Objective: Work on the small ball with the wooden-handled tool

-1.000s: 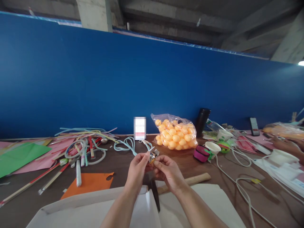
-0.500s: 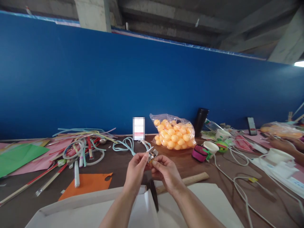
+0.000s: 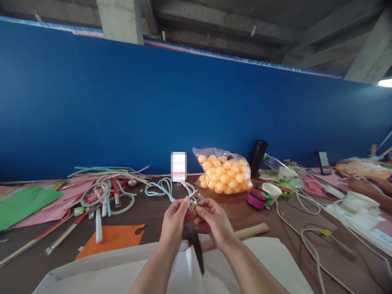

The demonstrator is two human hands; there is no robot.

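My left hand [image 3: 174,222] pinches a small shiny silver ball [image 3: 192,203], which looks like a bell, from the left. From the other side, the fingertips of my right hand [image 3: 212,220] are closed on the same ball near its lower right. Fingers hide part of it, and a small pale piece [image 3: 200,197] shows just behind. Below both hands lies a hammer with a wooden handle [image 3: 252,231] and a dark head [image 3: 198,254], over a white open box [image 3: 122,261] and white sheet.
A bag of orange balls [image 3: 225,175] stands behind my hands, beside a black bottle [image 3: 259,158]. Tubes and sticks [image 3: 105,192] pile up at left, near orange paper [image 3: 113,239]. White cables [image 3: 309,241] run along the right. Another person's hand [image 3: 358,185] is at far right.
The silver ball has turned slightly and shifted a little left between my fingertips. Both hands keep nearly the same place and grip.
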